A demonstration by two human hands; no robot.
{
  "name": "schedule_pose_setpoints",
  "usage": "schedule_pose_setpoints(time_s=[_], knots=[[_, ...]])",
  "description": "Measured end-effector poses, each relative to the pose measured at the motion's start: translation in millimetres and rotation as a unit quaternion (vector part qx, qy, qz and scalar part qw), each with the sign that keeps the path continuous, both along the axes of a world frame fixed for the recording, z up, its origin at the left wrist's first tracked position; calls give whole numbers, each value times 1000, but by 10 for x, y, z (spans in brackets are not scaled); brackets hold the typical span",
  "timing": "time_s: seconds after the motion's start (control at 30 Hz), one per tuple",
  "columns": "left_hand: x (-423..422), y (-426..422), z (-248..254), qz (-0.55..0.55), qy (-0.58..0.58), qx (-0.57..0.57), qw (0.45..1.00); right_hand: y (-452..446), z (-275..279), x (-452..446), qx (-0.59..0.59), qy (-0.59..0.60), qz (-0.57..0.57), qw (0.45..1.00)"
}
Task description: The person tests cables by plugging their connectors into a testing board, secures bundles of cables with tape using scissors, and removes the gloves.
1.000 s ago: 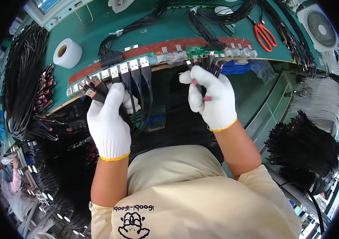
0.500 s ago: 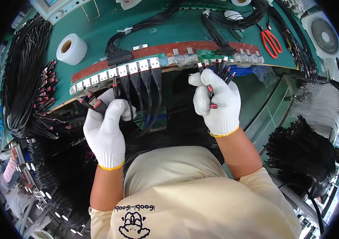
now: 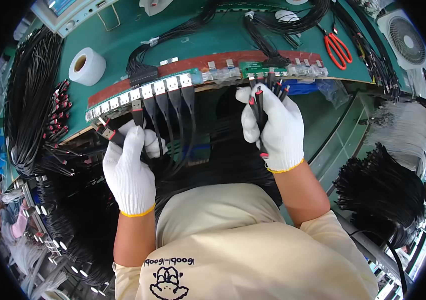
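My left hand (image 3: pixel 132 172), in a white glove, is closed on several USB cables below the left end of the test strip. One USB plug (image 3: pixel 137 109) points up at the row of white ports (image 3: pixel 138 93), apart from it as far as I can see; another USB plug (image 3: pixel 107 132) sticks out to the left. To its right, several black USB plugs (image 3: pixel 175 100) sit in the ports with cables hanging down. My right hand (image 3: pixel 280 132), also gloved, is closed around several black cable ends (image 3: pixel 259 100) with red-rimmed tips, just below a small green circuit board (image 3: pixel 255 69).
On the green bench (image 3: pixel 183 42) are a white tape roll (image 3: pixel 87 67), red-handled scissors (image 3: pixel 338 51) and a small fan (image 3: pixel 407 40). Black cable bundles (image 3: pixel 33 100) hang at the left; another bundle (image 3: pixel 378 190) hangs at the right. An instrument (image 3: pixel 65 12) stands top left.
The cable ends in my right hand have turned and now stand more upright between the fingers. My left hand's upright plug has tipped slightly and shows its metal face. The view has shifted slightly.
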State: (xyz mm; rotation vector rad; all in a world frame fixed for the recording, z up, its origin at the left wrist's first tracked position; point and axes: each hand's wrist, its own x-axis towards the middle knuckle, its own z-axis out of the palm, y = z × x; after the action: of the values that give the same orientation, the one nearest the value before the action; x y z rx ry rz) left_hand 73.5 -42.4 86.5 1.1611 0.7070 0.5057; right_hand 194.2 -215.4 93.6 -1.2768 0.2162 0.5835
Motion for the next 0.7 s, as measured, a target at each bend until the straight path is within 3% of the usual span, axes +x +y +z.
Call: schedule_pose_setpoints(time_s=[0.17,0.6,0.7], knots=[[55,-63,25,24,15,6,1000,22,100,-69,-31,63,-16,997],[-21,115,52,-17,13,-53,998,43,10,-29,-24,39,7,999],[-50,159,20,4,25,-46,999,19,-129,-1,77,3,-35,996]])
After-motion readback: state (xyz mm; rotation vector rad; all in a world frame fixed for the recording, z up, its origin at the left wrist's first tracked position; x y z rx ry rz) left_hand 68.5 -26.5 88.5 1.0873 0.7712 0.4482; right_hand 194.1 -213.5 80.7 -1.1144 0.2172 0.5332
